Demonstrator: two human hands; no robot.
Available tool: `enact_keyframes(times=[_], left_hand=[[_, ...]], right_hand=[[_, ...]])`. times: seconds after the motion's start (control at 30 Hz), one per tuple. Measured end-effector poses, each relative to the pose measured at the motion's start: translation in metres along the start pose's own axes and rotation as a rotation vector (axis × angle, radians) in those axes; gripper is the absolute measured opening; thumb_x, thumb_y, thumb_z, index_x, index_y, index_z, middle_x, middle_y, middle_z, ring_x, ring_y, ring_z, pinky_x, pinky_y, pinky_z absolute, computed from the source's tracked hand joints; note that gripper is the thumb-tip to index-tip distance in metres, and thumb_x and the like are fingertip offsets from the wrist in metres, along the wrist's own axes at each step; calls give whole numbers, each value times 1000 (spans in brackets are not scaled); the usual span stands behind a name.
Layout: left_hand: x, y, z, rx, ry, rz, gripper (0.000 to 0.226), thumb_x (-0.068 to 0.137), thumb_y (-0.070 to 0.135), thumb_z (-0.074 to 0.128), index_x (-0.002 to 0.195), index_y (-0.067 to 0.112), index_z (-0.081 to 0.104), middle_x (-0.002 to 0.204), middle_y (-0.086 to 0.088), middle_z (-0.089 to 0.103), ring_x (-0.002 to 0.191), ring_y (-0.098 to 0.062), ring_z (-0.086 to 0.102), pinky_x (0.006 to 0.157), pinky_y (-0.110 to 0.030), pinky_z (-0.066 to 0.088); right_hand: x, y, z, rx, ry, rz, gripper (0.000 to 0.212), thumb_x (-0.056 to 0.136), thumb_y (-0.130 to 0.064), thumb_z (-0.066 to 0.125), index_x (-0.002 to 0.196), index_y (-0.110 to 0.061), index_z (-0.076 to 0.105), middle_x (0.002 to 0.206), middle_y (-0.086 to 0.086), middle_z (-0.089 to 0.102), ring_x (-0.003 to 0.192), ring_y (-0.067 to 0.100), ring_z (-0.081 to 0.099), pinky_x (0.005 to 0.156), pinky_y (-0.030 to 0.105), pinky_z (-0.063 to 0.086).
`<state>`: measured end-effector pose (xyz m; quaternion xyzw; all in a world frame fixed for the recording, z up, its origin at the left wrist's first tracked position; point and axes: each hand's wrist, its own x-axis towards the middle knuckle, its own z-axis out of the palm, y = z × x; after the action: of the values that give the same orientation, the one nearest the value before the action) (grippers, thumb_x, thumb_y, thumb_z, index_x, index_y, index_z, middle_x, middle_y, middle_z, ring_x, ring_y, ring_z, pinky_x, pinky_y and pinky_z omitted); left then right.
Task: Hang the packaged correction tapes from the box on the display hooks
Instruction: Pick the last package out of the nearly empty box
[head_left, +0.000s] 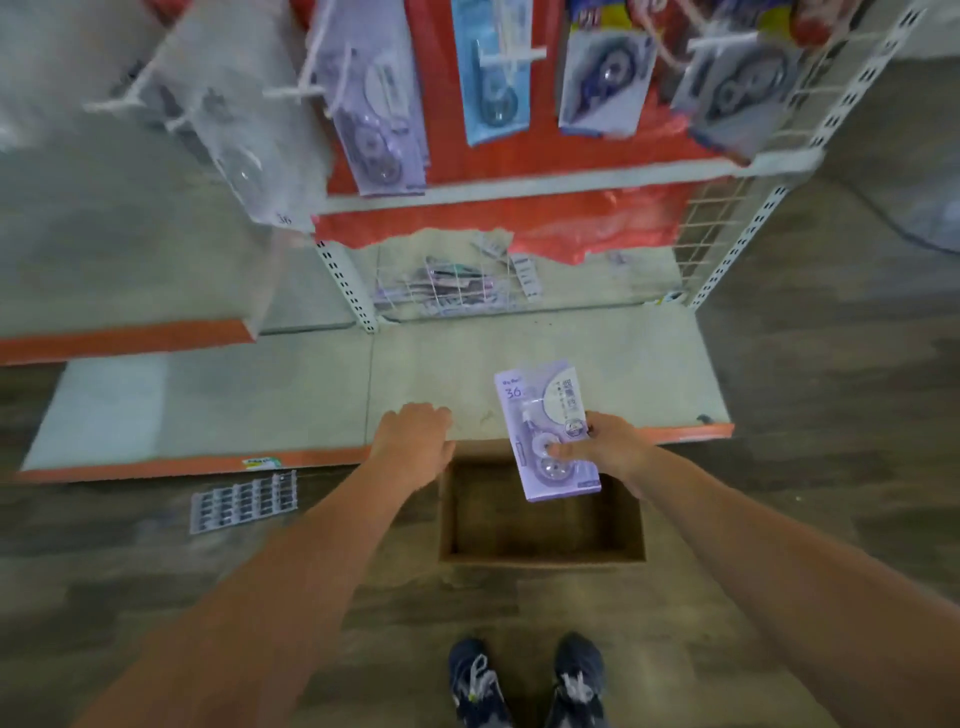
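A purple correction tape pack (546, 431) is pinched by the right hand (608, 449), just above the open cardboard box (540, 558). The left hand (415, 441) is loosely curled, holding nothing. Farther off, packs are hung on display hooks (511, 57).

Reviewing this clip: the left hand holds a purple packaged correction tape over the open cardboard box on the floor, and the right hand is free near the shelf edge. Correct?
Not quite: the hands are swapped. In the head view the right hand holds the purple packaged correction tape over the open cardboard box on the floor, and the left hand is free near the shelf edge.
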<state>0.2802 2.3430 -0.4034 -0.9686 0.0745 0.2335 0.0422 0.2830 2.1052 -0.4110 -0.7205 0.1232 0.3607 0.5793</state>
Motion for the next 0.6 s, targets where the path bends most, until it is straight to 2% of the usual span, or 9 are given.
enact_keyframes(times=[0.17,0.27,0.37,0.47,0.6], left_hand=[[-62,-21,-65,-13,51,-103,36,98,38,40,129,20,46,129,-4,52,119,-23,47,95,-36,38],[-89,-32,-90,-54,94,-181,37,98,38,40,130,22,46,129,-3,52,119,-22,47,95,-35,38],[-113,-36,-101,-123,115,-267,36,98,38,40,129,21,46,131,-3,51,121,-22,46,97,-34,37],[-133,-37,-99,-107,107,-311,38,98,38,39,132,21,43,133,-3,49,123,-22,45,99,-35,36],[-139,-46,-104,-118,149,-341,39,97,38,40,132,20,43,133,-4,49,124,-23,45,99,-35,36]], right_hand=[[-62,-64,13,16,13,-116,34,75,-4,77,107,-7,65,104,7,69,96,24,65,90,35,52],[-88,-98,22,-5,-31,-187,27,77,-6,76,99,-16,64,105,6,69,95,21,65,84,30,54],[-103,-123,37,-27,-26,-259,30,79,-11,75,105,-17,61,108,4,68,94,16,64,74,22,51],[-116,-137,54,-22,-21,-304,27,82,-11,73,105,-18,60,100,-1,67,84,8,61,64,18,46],[-116,-145,70,-33,-38,-342,30,83,-13,71,112,-12,62,106,4,67,89,13,62,70,18,49]])
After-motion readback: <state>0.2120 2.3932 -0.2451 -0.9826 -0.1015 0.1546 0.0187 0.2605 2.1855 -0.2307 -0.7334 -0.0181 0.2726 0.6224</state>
